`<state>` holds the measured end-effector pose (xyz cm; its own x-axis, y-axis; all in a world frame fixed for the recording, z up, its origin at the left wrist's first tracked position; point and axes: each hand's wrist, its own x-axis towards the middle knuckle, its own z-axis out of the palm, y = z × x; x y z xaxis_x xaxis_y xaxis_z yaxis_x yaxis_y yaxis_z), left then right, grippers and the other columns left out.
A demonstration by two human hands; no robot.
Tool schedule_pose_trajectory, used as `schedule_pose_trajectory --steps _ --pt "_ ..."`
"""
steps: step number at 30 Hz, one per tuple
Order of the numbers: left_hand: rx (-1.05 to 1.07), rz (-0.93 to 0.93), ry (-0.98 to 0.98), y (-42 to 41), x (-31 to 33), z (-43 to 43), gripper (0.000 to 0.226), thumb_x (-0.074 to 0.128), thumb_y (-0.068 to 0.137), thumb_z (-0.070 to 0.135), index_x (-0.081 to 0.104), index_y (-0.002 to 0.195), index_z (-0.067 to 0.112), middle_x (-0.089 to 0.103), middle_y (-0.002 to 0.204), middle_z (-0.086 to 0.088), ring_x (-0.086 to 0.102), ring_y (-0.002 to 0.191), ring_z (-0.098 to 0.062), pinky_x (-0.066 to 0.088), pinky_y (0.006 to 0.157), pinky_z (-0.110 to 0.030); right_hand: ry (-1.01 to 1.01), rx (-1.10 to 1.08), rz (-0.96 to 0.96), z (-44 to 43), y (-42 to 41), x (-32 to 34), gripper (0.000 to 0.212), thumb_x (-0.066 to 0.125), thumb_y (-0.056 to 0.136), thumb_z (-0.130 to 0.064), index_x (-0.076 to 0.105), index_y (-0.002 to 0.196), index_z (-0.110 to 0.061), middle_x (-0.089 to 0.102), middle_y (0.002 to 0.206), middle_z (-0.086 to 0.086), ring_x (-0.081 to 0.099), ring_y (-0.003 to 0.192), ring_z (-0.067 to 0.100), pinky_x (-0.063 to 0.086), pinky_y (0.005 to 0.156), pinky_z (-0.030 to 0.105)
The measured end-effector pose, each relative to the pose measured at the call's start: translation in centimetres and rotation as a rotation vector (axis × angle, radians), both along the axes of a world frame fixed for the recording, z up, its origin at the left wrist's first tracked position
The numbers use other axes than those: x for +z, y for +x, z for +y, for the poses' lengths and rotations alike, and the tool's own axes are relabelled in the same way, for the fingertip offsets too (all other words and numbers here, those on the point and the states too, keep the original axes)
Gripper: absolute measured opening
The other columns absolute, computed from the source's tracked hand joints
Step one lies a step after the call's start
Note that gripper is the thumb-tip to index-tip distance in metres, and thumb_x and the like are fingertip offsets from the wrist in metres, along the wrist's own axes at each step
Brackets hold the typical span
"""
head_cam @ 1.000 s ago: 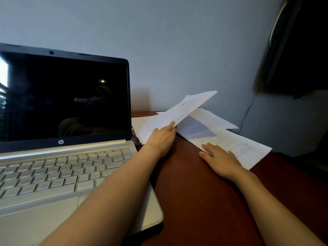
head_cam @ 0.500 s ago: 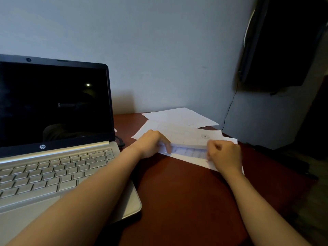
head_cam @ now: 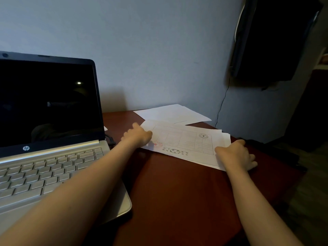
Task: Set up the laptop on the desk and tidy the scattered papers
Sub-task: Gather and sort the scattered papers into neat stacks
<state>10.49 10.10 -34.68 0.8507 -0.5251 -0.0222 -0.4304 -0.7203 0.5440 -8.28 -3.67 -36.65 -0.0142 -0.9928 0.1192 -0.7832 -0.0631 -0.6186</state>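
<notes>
While the laptop (head_cam: 53, 139) stands open on the left of the worktop (head_cam: 177, 192), screen dark and keyboard toward the camera, both hands are at the paper stack (head_cam: 186, 141) to its right.

Stack: flat on the worktop, toward the back, bare wood between it and the laptop. Top sheet is a printed form with a ruled table, a round stamp and a red mark. Lower sheets stick out at the right edge, not squared.

Left hand (head_cam: 137, 136): against the stack's left edge, back of hand up, fingers bent. Fingertips hidden; cannot tell whether they grip paper.

Right hand (head_cam: 237, 157): on the stack's near right corner, thumb on the top sheet, fingers spread and fairly straight, curled round nothing.

Loose sheets (head_cam: 172, 113): behind the stack by the wall, meeting its far edge; overlap unclear.

Wall, upper right: dark panel (head_cam: 275, 38), thin cable (head_cam: 221, 103) hanging below.
</notes>
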Motion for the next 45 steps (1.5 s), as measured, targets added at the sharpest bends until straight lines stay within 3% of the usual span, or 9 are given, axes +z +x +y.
schedule_pose_trajectory --steps 3,7,13,16,19,28,35,39,45 --pt "0.05 0.072 -0.02 0.7 0.6 -0.6 0.069 0.055 0.09 0.027 0.021 0.142 -0.004 0.039 0.142 -0.019 0.039 0.13 -0.035 0.036 0.105 -0.037 0.011 0.022 -0.077 -0.2 0.2 0.1 0.049 0.06 0.086 -0.024 0.04 0.126 -0.005 0.052 0.127 0.019 0.045 0.121 0.037 0.031 0.103 0.045" --pt "0.03 0.109 -0.065 1.1 2.2 0.0 0.048 0.061 0.087 0.018 0.05 0.128 -0.004 0.047 0.135 -0.018 0.049 0.121 -0.032 0.043 0.095 -0.034 0.021 0.038 -0.15 -0.4 0.1 0.1 0.045 0.061 0.086 -0.019 0.043 0.124 -0.006 0.053 0.127 0.018 0.047 0.12 0.036 0.032 0.103 0.044" --pt "0.053 0.318 -0.076 0.6 2.1 1.2 0.06 0.058 0.092 0.021 0.032 0.14 -0.004 0.039 0.142 -0.02 0.043 0.127 -0.034 0.04 0.096 -0.035 0.001 0.083 -0.143 -0.3 0.0 -0.1 0.041 0.058 0.086 -0.015 0.046 0.125 -0.011 0.054 0.128 0.015 0.043 0.123 0.034 0.028 0.104 0.04" --pt "0.054 0.316 -0.18 0.6 2.1 1.3 0.06 0.066 0.085 0.016 0.038 0.134 -0.007 0.05 0.127 -0.019 0.053 0.111 -0.035 0.043 0.085 -0.036 -0.015 0.081 -0.157 -0.3 0.1 -0.2 0.037 0.057 0.087 -0.015 0.047 0.123 -0.011 0.055 0.126 0.015 0.043 0.122 0.035 0.029 0.104 0.041" --pt "-0.038 0.391 -0.243 0.5 2.0 1.6 0.055 0.065 0.085 0.007 0.043 0.134 -0.005 0.054 0.129 -0.018 0.054 0.113 -0.036 0.045 0.098 -0.044 -0.034 0.092 -0.179 -0.1 0.0 -0.3 0.033 0.055 0.089 -0.015 0.048 0.12 -0.01 0.056 0.125 0.016 0.044 0.121 0.034 0.029 0.103 0.041" --pt "-0.112 0.413 -0.801 -0.7 0.9 2.9 0.036 0.052 0.09 -0.006 0.053 0.125 0.004 0.06 0.122 -0.018 0.06 0.106 -0.036 0.05 0.093 -0.048 -0.034 0.084 -0.363 -0.1 -0.4 0.1 0.061 0.059 0.087 -0.024 0.032 0.139 -0.007 0.047 0.136 0.018 0.04 0.127 0.038 0.027 0.106 0.043" --pt "-0.186 0.305 -1.015 -1.0 2.1 3.3 0.026 0.061 0.089 0.007 0.057 0.115 0.013 0.066 0.11 -0.007 0.065 0.095 -0.025 0.056 0.079 -0.036 -0.148 0.098 -0.884 -0.4 -0.6 1.0 0.028 0.054 0.086 -0.001 0.059 0.114 -0.004 0.066 0.111 0.014 0.06 0.104 0.029 0.045 0.092 0.035" --pt "-0.21 0.422 -1.086 -1.4 2.6 3.7 0.027 0.068 0.084 0.013 0.06 0.11 0.011 0.068 0.095 0.003 0.067 0.078 -0.01 0.054 0.054 -0.016 -0.214 0.147 -0.934 0.4 -0.3 1.5 0.028 0.054 0.089 -0.009 0.055 0.117 -0.007 0.064 0.111 0.01 0.059 0.103 0.025 0.043 0.089 0.032" --pt "-0.222 0.499 -1.154 -1.8 2.4 3.9 0.015 0.063 0.087 0.013 0.06 0.102 0.013 0.069 0.088 0.0 0.069 0.058 -0.004 0.051 0.048 -0.017 -0.15 0.217 -0.995 0.4 -0.2 1.4 0.037 0.057 0.091 -0.027 0.05 0.124 -0.011 0.055 0.111 0.001 0.052 0.099 0.017 0.045 0.085 0.031"
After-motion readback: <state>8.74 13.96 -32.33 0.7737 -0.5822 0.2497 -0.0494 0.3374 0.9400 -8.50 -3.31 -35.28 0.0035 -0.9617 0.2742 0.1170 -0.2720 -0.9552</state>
